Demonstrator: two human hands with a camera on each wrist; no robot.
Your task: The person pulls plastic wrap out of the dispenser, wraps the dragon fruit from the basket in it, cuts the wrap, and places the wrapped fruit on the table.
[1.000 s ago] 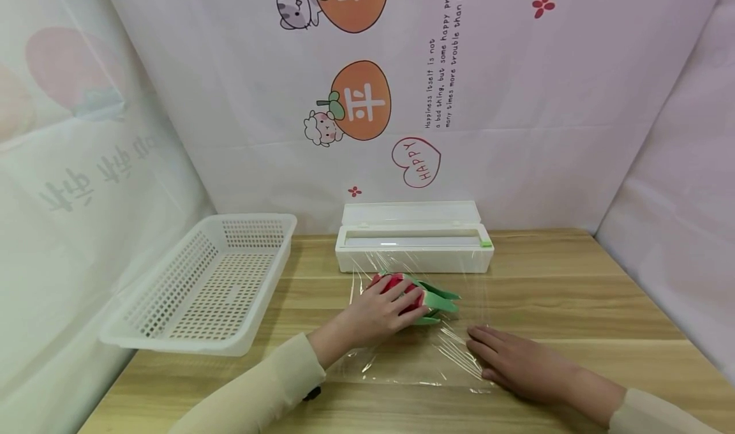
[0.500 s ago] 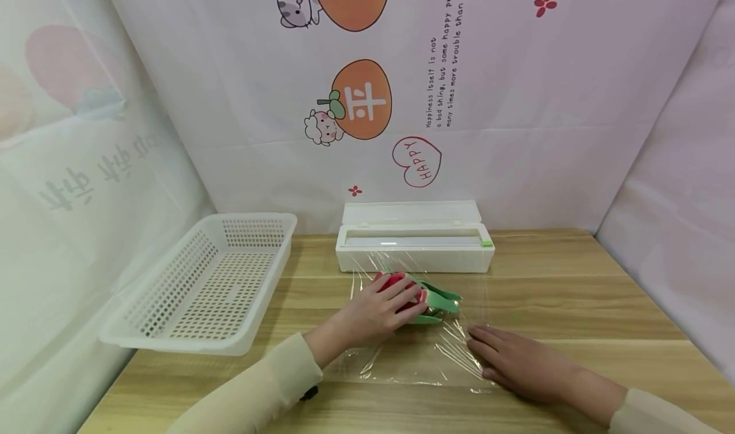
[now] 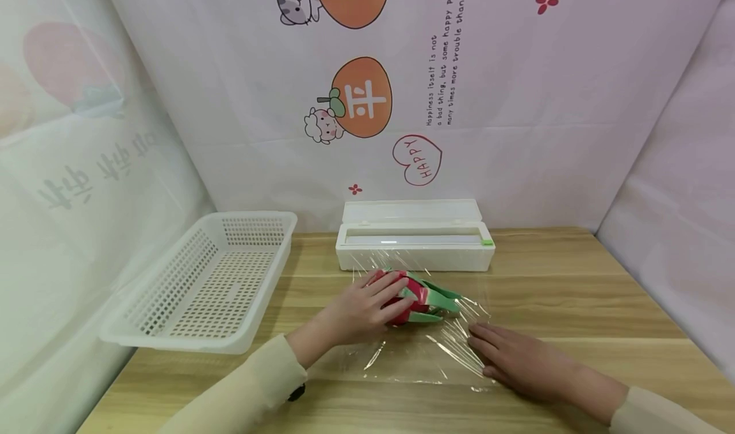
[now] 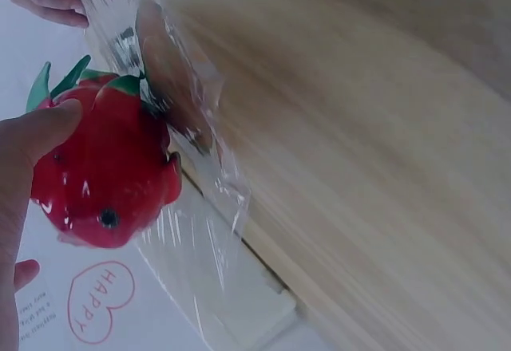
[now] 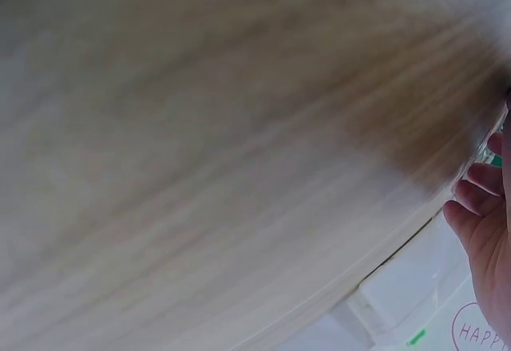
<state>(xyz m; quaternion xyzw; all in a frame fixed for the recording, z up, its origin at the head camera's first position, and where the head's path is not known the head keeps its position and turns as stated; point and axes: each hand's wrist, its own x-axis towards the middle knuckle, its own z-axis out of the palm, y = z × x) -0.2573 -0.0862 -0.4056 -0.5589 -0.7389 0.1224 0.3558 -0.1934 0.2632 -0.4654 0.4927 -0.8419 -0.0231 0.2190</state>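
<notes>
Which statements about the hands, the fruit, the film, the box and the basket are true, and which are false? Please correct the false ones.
1. The left hand holds the fruit. True.
2. The film reaches out from the box. True.
3. The basket is left of the box. True.
4. The right hand is in the basket. False: it rests at the film's edge.
5. The box's lid is closed. False: it stands open.
6. The fruit's leaves are blue. False: they are green.
</notes>
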